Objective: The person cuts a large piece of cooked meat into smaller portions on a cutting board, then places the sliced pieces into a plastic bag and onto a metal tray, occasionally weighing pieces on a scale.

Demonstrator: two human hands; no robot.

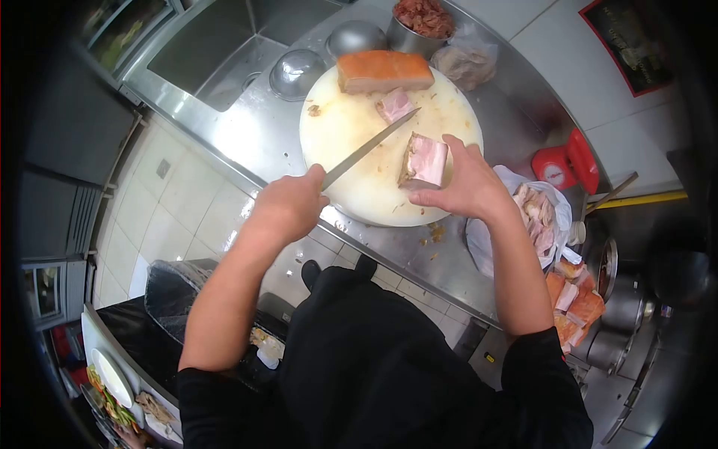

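My left hand is closed around the handle of a knife, whose blade points up and to the right over the round white cutting board. My right hand curls around a block of pork, its thumb and fingers against the sides and a pink and white cut face showing. Near the knife tip lies a smaller piece of pork. Behind it, at the board's far edge, rests a long slab of pork with orange-brown skin.
Metal bowls stand by the sink. A pot of chopped meat is at the back. To the right are a red scale, a bag of meat pieces and a stack of roasted pork. The steel counter edge runs before me.
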